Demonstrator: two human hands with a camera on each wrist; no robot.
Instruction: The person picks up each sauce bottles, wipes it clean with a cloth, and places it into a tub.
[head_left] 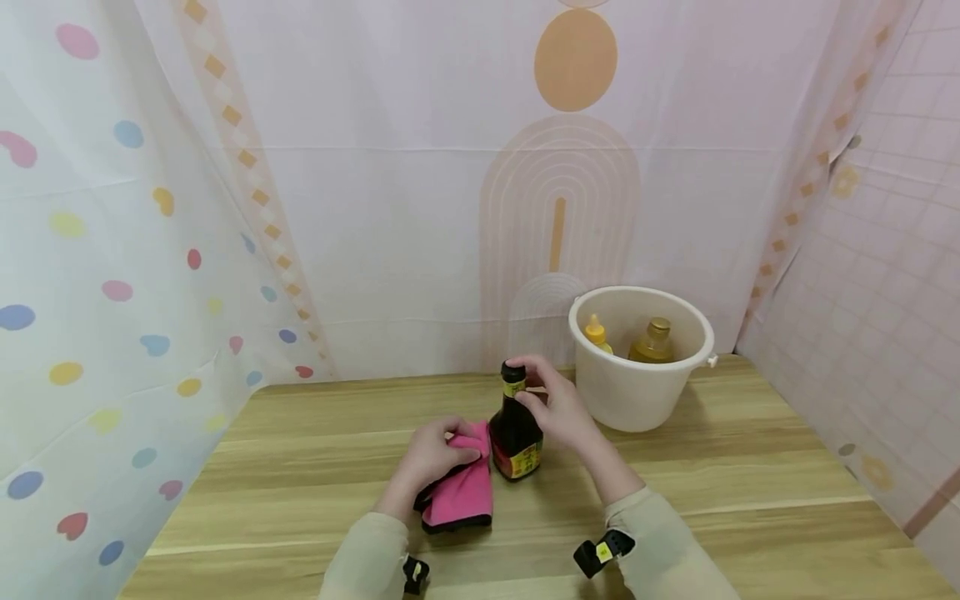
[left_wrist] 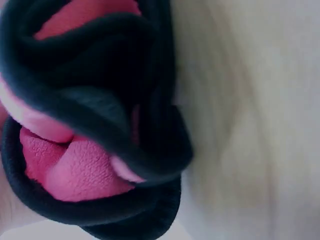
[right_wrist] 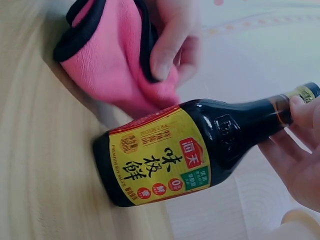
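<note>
My left hand [head_left: 429, 458] pinches a pink cloth [head_left: 463, 498] with black edging, folded over on itself. In the left wrist view the folds of the cloth [left_wrist: 90, 170] fill the left side, with the black edging toward the camera. A dark soy sauce bottle [head_left: 517, 433] with a yellow and red label stands just right of the cloth. My right hand [head_left: 558, 408] grips it by the neck, near the black cap. Seen from the right wrist, the cloth lies against the side of the bottle [right_wrist: 165, 155]; whether the base touches the table is unclear.
A white bucket [head_left: 630, 396] stands at the back right, holding a yellow-capped squeeze bottle [head_left: 596, 332] and a gold-capped bottle [head_left: 654, 342]. The wooden table [head_left: 300, 483] meets patterned curtains [head_left: 405, 250] at the back and sides.
</note>
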